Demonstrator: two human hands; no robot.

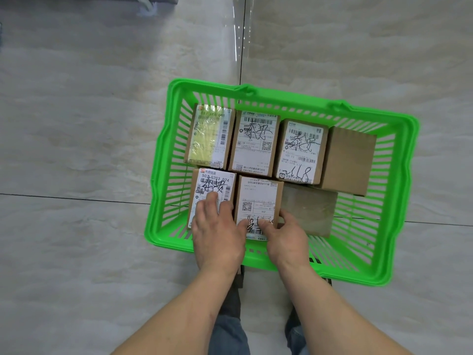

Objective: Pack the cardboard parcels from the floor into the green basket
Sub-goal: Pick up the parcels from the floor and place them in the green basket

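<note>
1. Down on the pale tiled floor (76, 149) in front of you stands the green basket (399, 139), and it already holds five cardboard parcels in two rows.
2. Along the far wall sit three labelled parcels side by side: the far-left parcel (208, 135), the far-middle parcel (253, 143) and a taller far-right parcel (327, 156).
3. Your near row has two: the near-left parcel (212, 183) and the near-middle parcel (258, 201).
4. Your left hand (217, 234) rests on the near-left parcel with fingers fairly straight, pressing rather than clasping.
5. Your right hand (284, 237) grips the near-middle parcel, thumb on its label and fingers curled round its right side, so you seem to be seating it.
6. Beside it the near-right corner looks unfilled, though shadow makes that hard to confirm.
7. No parcel shows on the visible floor, so packing looks nearly done, unless more lie out of view.
</note>
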